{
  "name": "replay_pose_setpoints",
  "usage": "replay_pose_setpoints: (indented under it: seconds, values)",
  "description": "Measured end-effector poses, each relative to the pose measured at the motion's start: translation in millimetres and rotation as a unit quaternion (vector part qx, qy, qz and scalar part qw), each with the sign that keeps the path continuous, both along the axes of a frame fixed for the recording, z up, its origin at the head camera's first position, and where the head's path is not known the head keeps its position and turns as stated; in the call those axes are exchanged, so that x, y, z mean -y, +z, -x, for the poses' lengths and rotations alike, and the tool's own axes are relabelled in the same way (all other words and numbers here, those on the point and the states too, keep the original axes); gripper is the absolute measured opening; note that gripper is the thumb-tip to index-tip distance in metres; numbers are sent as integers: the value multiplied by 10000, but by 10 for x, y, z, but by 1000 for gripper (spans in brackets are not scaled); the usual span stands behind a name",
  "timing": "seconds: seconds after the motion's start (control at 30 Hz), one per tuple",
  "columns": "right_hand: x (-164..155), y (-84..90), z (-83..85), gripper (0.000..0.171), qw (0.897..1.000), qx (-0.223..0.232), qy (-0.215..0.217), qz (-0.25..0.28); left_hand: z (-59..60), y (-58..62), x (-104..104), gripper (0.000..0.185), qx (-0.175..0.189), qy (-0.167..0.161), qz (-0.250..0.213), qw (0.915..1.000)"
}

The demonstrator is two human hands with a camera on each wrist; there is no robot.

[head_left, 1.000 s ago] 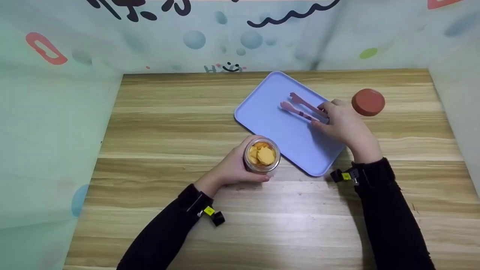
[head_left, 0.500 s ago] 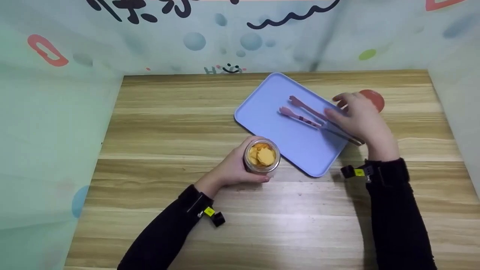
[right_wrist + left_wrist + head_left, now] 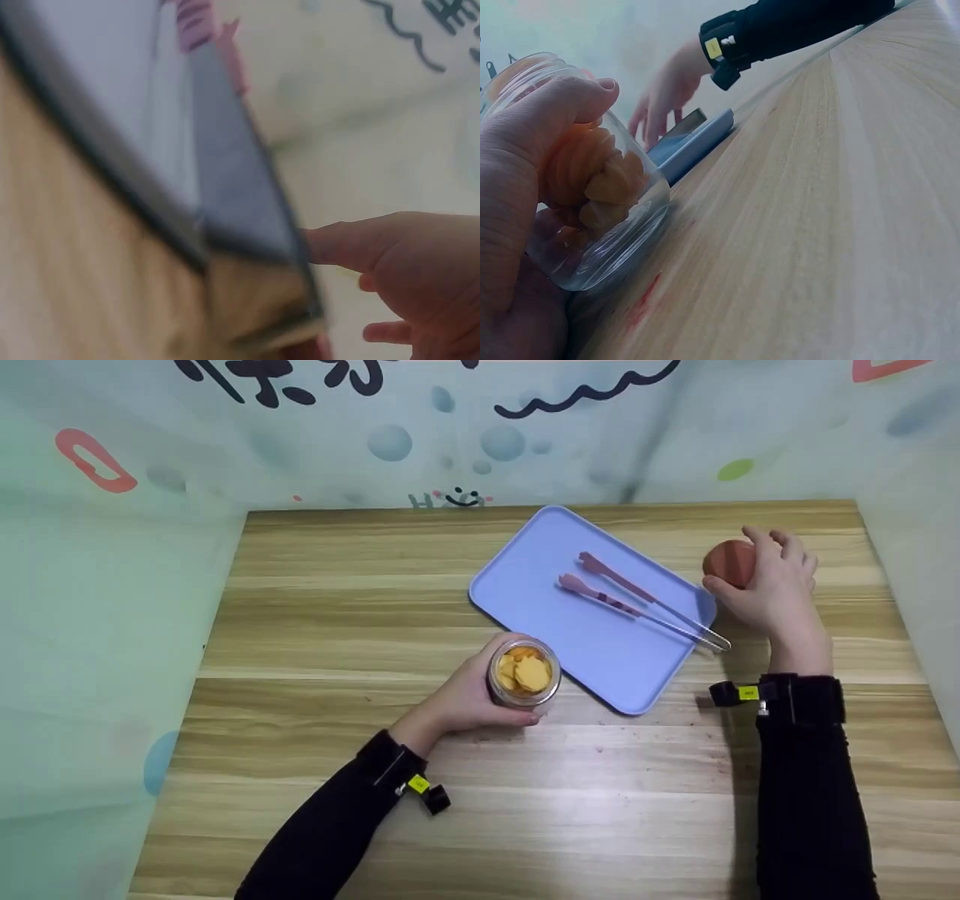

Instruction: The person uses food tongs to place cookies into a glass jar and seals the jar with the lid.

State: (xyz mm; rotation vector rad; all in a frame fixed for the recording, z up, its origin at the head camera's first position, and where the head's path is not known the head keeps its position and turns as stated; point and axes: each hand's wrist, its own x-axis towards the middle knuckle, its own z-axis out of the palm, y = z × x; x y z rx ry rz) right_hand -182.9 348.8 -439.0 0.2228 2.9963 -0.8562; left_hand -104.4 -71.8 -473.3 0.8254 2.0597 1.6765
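Observation:
A clear jar (image 3: 523, 697) of yellow wavy chips (image 3: 531, 671) stands open-topped, and my left hand (image 3: 469, 694) grips it with the thumb along the near side. In the left wrist view the thumb and palm wrap the jar (image 3: 622, 247). At the far right, my right hand (image 3: 784, 585) is spread over a reddish-brown lid (image 3: 729, 562), partly hiding it; contact is unclear. Pink-tipped metal tongs (image 3: 637, 604) lie untouched on the tray, their bent handle end past its edge. The right wrist view shows the handle (image 3: 240, 172) close up and the right thumb (image 3: 345, 244) outstretched.
The light-blue tray (image 3: 525, 600) lies at an angle on the wood-grain table (image 3: 337, 607), behind and right of the jar. Printed cloth walls (image 3: 450, 435) stand at the back and sides. A red smear (image 3: 641, 304) marks the tabletop near the jar.
My right hand has let go of the tongs, leaving them on the tray, and has moved right to the lid. My left hand and the jar have stayed in place.

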Motion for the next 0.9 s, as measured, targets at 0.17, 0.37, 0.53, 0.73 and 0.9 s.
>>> replay_pose_setpoints:
  seconds: [0.17, 0.37, 0.53, 0.73, 0.9]
  values:
    - [-113, -159, 64, 86, 9998, 158, 45, -80, 10, 2, -6, 94, -11, -23, -37, 10000]
    - [-153, -233, 87, 89, 9997, 174, 48, -157, 4, 4, 3, 94, 17, -5, -70, 10000]
    - [-95, -133, 58, 98, 9996, 189, -209, 41, 0, 7, 4, 95, 11, -5, 2, 10000]
    - [183, 203, -22, 104, 9982, -306, -331, 385, -4, 26, 1, 93, -98, -31, 19, 9999]
    - [679, 499, -189, 91, 9845, -1435, 704, 717, -10, 31, 2, 93, -111, 3, 24, 9999]
